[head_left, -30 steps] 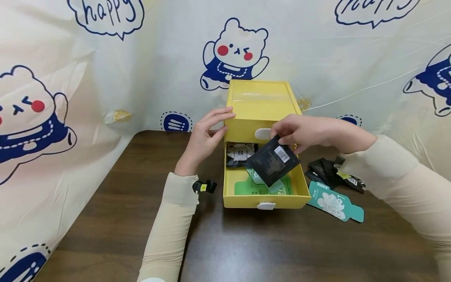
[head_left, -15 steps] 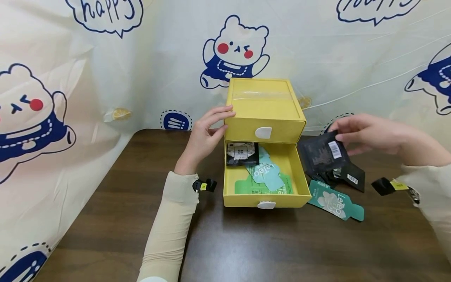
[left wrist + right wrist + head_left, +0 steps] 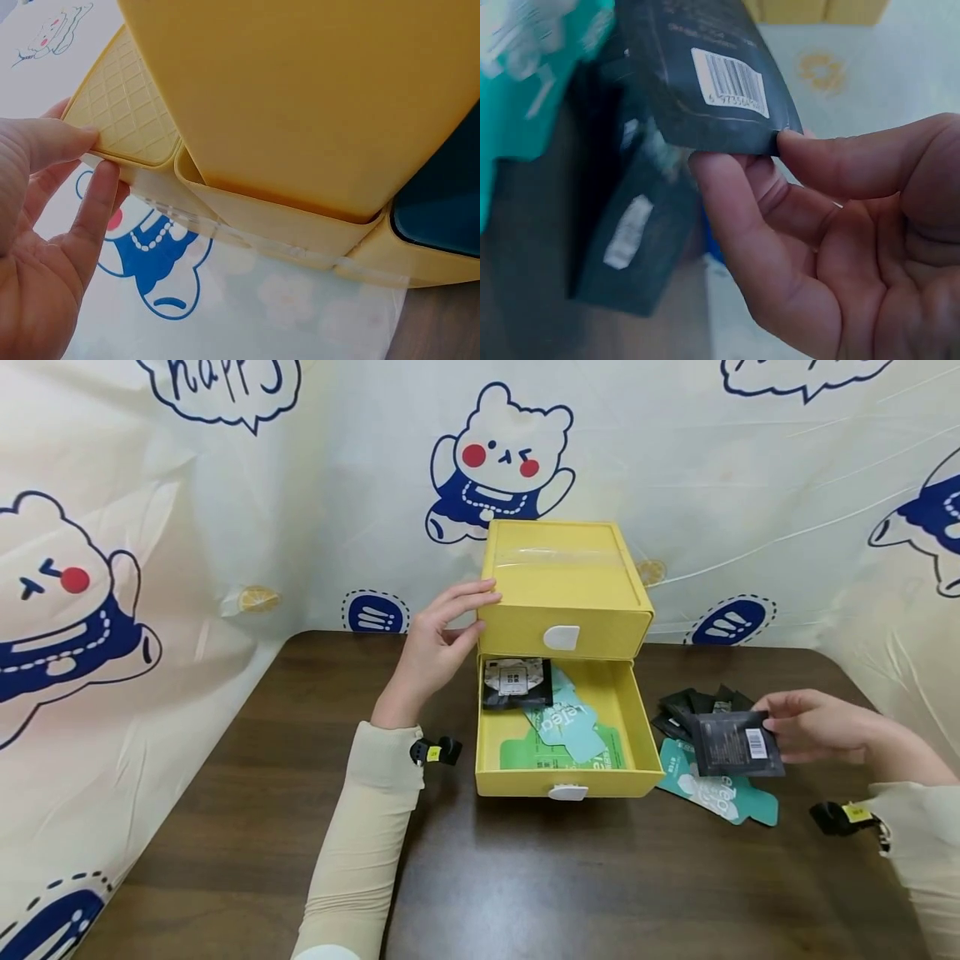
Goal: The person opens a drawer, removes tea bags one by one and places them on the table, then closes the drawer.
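Note:
In the head view a yellow two-drawer box [image 3: 566,631] stands with its lower drawer [image 3: 641,722] pulled out. My left hand [image 3: 437,647] rests on the upper left front corner, fingers fairly straight; in the left wrist view thumb and fingers touch its edge. Thumb and fingers of my right hand [image 3: 817,727] pinch one end of a flat black sachet [image 3: 738,747] with a white barcode. The sachet is held over a teal card [image 3: 693,785] and a pile of black sachets [image 3: 678,703] right of the drawer. Inside the drawer lies another black sachet [image 3: 517,682].
Light teal [image 3: 562,718] and green [image 3: 517,756] cards lie on the drawer's floor. The brown wooden table [image 3: 525,877] ends at a printed curtain [image 3: 360,485] behind the box. White tabs mark both drawer fronts.
My right hand has carried the black sachet from over the open drawer to the right, then down toward the teal card. My left hand has stayed at the box's corner.

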`<action>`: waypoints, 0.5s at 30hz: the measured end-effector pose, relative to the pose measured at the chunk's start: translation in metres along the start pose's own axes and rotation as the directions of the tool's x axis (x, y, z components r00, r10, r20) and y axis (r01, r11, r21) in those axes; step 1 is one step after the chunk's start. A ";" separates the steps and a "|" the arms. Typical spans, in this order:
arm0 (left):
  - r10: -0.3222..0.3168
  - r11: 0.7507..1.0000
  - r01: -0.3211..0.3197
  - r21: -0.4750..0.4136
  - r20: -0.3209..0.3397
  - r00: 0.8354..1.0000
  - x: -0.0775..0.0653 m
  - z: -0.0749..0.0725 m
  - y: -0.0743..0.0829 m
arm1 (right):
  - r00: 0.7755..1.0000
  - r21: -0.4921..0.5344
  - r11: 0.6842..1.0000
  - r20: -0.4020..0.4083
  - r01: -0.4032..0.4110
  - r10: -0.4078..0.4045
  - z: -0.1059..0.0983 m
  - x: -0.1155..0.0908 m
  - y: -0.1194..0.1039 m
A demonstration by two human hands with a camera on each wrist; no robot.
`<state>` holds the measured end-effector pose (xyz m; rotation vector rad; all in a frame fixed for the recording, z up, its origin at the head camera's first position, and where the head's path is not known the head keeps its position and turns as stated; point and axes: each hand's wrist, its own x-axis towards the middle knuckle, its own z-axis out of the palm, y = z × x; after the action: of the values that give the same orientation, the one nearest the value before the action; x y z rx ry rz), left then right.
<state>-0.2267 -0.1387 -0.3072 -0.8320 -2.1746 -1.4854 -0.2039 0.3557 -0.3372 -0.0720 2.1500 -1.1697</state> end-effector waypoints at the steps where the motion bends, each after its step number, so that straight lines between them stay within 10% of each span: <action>1: -0.003 1.000 0.003 -0.003 0.001 1.000 0.000 0.000 0.000 | 1.000 -0.002 1.000 0.002 -0.010 0.010 0.001 0.001 0.004; 15: 0.006 1.000 -0.006 -0.009 0.000 1.000 0.001 0.000 0.001 | 0.997 -0.224 0.973 -0.063 -0.058 0.045 0.017 0.007 0.013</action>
<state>-0.2271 -0.1381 -0.3054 -0.8410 -2.1656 -1.4935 -0.1959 0.3487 -0.3571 -0.0836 2.3146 -0.9041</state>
